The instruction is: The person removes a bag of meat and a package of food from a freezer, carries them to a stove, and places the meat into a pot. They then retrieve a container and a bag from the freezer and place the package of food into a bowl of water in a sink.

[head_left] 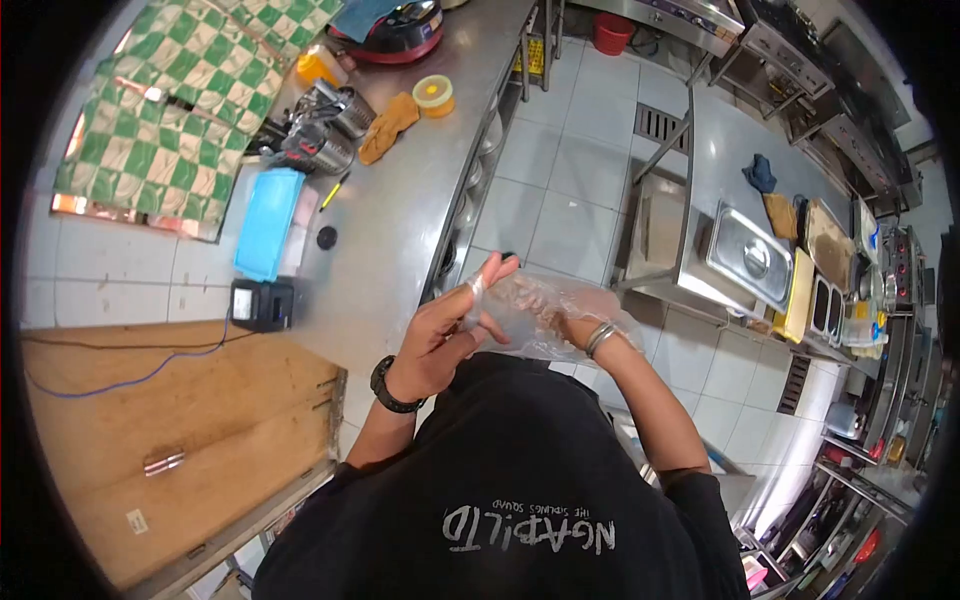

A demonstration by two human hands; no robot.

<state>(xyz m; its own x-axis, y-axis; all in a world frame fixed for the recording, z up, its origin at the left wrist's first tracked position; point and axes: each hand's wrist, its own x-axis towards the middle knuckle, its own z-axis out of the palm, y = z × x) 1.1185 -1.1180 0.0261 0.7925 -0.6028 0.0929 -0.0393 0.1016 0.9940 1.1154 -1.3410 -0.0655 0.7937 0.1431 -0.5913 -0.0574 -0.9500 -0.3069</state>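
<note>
A clear plastic bag (535, 345) is in front of my chest. My left hand (440, 335), with a black watch at the wrist, pinches the bag's left edge between its fingers. From the right, my right hand (575, 325), with metal bangles at the wrist, reaches inside the bag. Wrinkled plastic covers its fingers, so their pose is unclear.
On the left, a steel counter (390, 215) holds a blue-lidded box (268, 223), utensil holders (325, 150), an orange cloth (389, 128) and a round tub (433, 96). Across the tiled floor, another steel table (715, 140) carries a lidded steel pan (750, 255).
</note>
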